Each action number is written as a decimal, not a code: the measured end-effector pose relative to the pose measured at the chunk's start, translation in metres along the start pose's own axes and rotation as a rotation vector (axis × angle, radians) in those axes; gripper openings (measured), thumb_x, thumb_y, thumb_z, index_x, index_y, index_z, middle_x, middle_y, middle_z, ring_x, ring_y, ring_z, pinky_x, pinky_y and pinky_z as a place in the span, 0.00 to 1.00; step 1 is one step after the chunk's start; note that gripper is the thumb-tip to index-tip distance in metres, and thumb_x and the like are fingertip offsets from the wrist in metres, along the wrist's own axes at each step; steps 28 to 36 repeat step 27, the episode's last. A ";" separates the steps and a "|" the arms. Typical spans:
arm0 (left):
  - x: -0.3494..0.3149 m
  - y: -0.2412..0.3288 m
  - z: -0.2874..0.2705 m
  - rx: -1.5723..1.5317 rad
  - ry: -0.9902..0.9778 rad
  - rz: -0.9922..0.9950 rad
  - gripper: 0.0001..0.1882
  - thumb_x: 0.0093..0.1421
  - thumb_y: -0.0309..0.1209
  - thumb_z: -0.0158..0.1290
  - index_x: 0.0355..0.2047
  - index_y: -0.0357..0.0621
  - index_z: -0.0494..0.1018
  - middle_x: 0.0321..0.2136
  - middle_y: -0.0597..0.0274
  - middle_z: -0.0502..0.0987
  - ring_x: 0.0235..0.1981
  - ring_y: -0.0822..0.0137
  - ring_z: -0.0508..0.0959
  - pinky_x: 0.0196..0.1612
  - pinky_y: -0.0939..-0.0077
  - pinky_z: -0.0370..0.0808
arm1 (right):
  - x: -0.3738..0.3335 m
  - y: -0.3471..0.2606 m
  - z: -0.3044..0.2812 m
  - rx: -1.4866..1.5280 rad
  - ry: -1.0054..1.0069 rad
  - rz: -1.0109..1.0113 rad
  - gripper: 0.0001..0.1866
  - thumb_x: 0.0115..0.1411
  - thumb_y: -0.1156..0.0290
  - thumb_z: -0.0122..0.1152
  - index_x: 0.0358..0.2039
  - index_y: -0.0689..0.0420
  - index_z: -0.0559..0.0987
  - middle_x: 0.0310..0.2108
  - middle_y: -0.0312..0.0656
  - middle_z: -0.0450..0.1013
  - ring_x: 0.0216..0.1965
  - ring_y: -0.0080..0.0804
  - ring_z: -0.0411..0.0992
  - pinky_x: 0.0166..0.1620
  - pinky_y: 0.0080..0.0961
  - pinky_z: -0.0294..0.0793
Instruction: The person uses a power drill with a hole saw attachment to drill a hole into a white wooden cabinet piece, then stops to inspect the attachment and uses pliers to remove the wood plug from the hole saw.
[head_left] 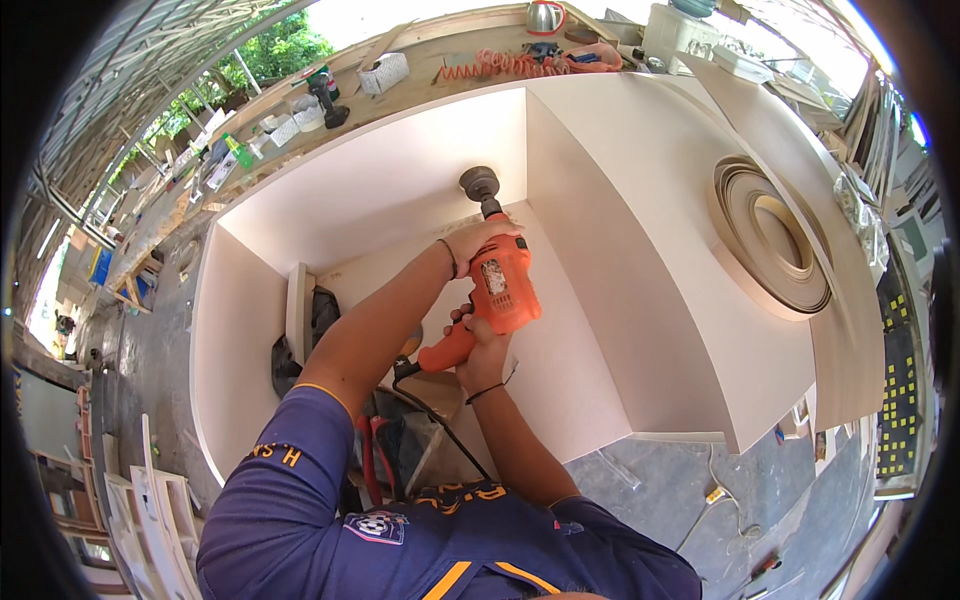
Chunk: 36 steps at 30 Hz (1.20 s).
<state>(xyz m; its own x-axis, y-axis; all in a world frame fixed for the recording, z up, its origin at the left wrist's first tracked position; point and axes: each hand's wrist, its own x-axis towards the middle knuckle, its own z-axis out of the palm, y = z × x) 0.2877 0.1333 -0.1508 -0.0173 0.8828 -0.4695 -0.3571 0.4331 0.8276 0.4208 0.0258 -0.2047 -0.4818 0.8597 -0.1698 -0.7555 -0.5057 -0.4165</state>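
Observation:
With both hands I hold an orange corded power drill (507,293), its nose angled away from me inside a white box-shaped cabinet (590,210). My left hand (478,243) is closed around the front of the drill body, just behind the chuck. Lower down, my right hand (484,350) grips the rear handle, its fingers near the trigger. A dark round hole saw (480,182) is fitted in the chuck, close to the cabinet's far inner panel; whether it touches cannot be made out. The black cord (440,425) runs from the handle back toward my body.
A coil of brown edge banding (772,250) lies on the panel at right. Dark bags (322,315) sit in the cabinet's left part. Beyond it, a workbench (420,85) carries a cordless drill (327,103), a red coiled hose (490,66) and a kettle (545,18). A cable (715,495) crosses the floor.

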 end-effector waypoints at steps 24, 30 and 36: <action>-0.131 0.024 0.095 -0.164 -0.270 0.693 0.16 0.66 0.42 0.52 0.45 0.45 0.71 0.43 0.59 0.77 0.47 0.65 0.78 0.53 0.66 0.74 | -0.091 -0.134 0.030 -0.526 -0.436 -0.169 0.27 0.47 0.83 0.57 0.52 0.64 0.72 0.39 0.46 0.75 0.40 0.37 0.77 0.34 0.29 0.80; -0.148 0.010 0.113 -0.144 -0.372 0.768 0.21 0.65 0.46 0.52 0.51 0.48 0.67 0.49 0.60 0.75 0.52 0.59 0.75 0.59 0.55 0.71 | -0.122 -0.144 0.019 -0.582 -0.450 -0.257 0.24 0.52 0.80 0.56 0.53 0.62 0.72 0.41 0.47 0.75 0.41 0.38 0.77 0.35 0.30 0.80; -0.148 0.010 0.113 -0.144 -0.372 0.768 0.21 0.65 0.46 0.52 0.51 0.48 0.67 0.49 0.60 0.75 0.52 0.59 0.75 0.59 0.55 0.71 | -0.122 -0.144 0.019 -0.582 -0.450 -0.257 0.24 0.52 0.80 0.56 0.53 0.62 0.72 0.41 0.47 0.75 0.41 0.38 0.77 0.35 0.30 0.80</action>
